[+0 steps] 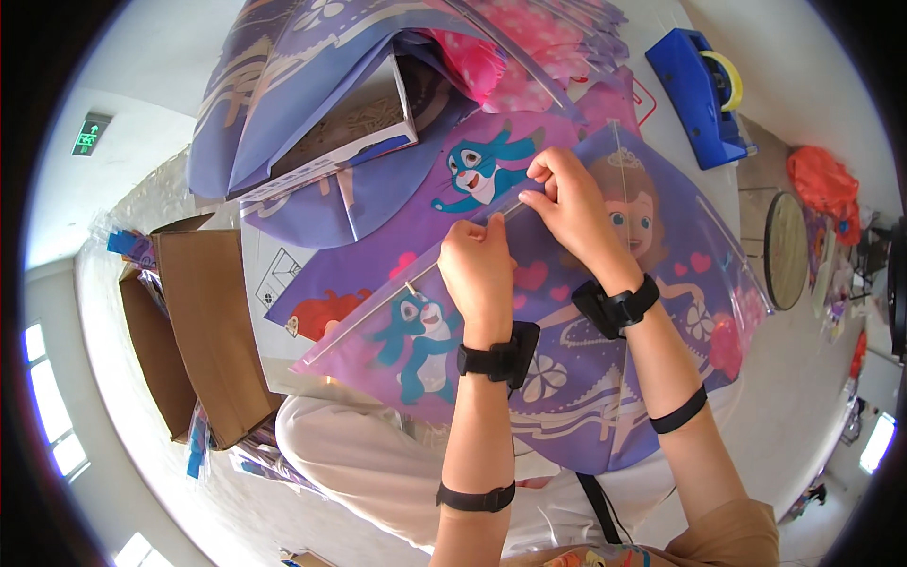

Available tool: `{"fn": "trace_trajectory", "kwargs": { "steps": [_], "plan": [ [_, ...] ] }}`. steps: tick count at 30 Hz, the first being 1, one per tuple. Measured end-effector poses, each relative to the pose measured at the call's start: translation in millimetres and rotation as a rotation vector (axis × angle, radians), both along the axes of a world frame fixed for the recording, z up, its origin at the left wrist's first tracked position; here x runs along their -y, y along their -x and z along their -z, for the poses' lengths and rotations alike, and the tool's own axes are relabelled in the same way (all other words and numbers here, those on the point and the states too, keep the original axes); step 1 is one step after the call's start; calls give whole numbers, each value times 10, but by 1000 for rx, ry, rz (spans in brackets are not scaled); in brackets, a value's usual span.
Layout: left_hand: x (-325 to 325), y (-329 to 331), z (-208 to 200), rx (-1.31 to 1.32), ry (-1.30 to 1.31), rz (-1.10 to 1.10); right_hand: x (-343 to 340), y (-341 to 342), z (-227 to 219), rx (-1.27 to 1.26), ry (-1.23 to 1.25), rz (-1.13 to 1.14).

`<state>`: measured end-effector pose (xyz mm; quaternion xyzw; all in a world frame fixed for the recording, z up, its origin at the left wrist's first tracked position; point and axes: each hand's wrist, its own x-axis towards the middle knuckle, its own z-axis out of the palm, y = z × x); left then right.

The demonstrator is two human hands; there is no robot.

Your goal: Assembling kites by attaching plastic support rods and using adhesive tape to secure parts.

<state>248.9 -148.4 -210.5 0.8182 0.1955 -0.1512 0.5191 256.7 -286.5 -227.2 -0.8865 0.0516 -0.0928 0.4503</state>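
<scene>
1. White tabletop (704,184), filling the middle of the frame.
2. Purple printed sheet (586,416), at frame centre and lower right, its slanting upper edge under both hands.
3. Other printed sheets (283,85), heaped at upper left and top centre.
4. Brown cardboard box (213,312), left side.
5. Blue tape dispenser (694,99), upper right.
6. Right hand (572,203), fingers curled at that edge; whether they grip, I cannot tell.
7. Left hand (477,269), closed, pinching the edge.

Small-goods workshop — blue tape dispenser (690,99), brown carton (222,331), green sign (91,134)
</scene>
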Motion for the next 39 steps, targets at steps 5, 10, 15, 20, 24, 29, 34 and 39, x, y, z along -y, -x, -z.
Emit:
{"fn": "trace_trajectory", "kwargs": {
  "steps": [5, 10, 15, 20, 24, 29, 34, 39],
  "plan": [
    [27, 20, -28, -10, 136, -121, 45, -23, 74, 12, -21, 31],
    [-156, 186, -46, 144, 185, -50, -26, 15, -101, 198, 52, -61],
    [-503, 525, -326, 639, -381, 550, -252, 125, -150, 242, 123, -232],
    [-1061, 770, -323, 332, -591, 1020, -123, 77, 38, 223, 96, -266],
    [-1272, 759, -280, 383, -499, 1063, 280, 41, 22, 145, 123, -48],
    [-1294, 764, -222, 533, -587, 1019, -124, 111, -151, 220, 198, -119],
    [-1348, 588, -140, 600, -493, 916, -526, 170, 15, 117, 44, -54],
    [-1388, 493, -16, 711, -390, 825, -395, 171, 8, 138, 150, -8]
  ]
}}
